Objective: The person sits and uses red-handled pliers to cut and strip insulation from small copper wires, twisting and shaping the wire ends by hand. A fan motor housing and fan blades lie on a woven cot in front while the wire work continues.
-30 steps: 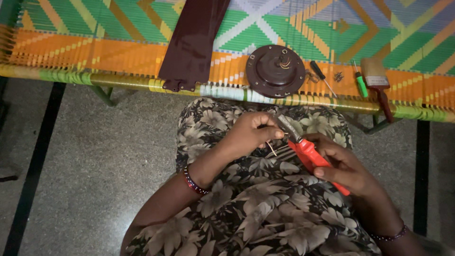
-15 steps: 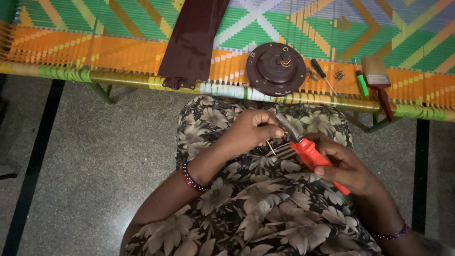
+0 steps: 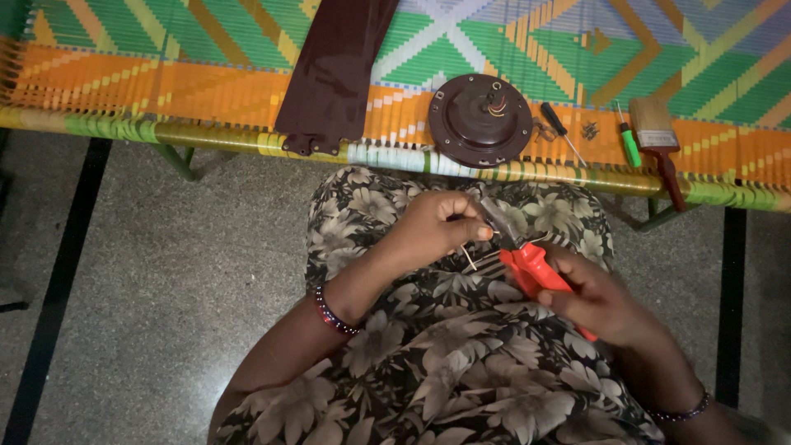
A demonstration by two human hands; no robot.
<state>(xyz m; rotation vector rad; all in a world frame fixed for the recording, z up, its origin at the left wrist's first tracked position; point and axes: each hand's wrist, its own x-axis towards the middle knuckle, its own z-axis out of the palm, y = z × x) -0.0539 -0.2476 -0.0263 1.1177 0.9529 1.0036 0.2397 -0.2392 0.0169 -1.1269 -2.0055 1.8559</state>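
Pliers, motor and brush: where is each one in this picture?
Pliers (image 3: 534, 268): head view, on the red handle in the right hand (image 3: 606, 305).
Motor (image 3: 480, 121): head view, middle of the round dark housing.
Brush (image 3: 651, 124): head view, on the pale bristles.

Red-handled pliers (image 3: 527, 259), over a floral-print lap; dark metal nose tilted up and left, handles running down to the right, gripped in the right hand (image 3: 606, 301); thin pale wires (image 3: 471, 257), a few short strands, right at the plier nose; pinched at the fingertips of the left hand (image 3: 437, 227); too small to tell if the nose actually bites the strands.
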